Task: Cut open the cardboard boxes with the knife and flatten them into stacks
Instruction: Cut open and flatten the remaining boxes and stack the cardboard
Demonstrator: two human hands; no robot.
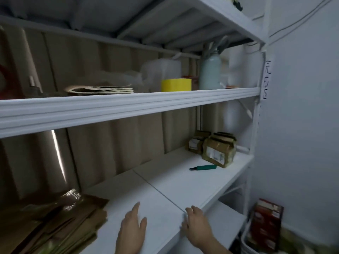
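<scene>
White shelving fills the view, and both hands sit low over the front of the lower shelf. The left hand lies flat on the board, its grip spread, fingers straight and holding nothing. The right hand rests at the shelf's front edge just beside the seam between two boards, fingers loosely bent, its grip slack around nothing. A green-handled knife lies well ahead of the hands on the same shelf, blade pointing left, just beside two small brown cardboard boxes standing at the back right. Flattened cardboard is stacked at the left end of the shelf, near the left hand. On the upper shelf stand a yellow roll of tape and a pale bottle.
</scene>
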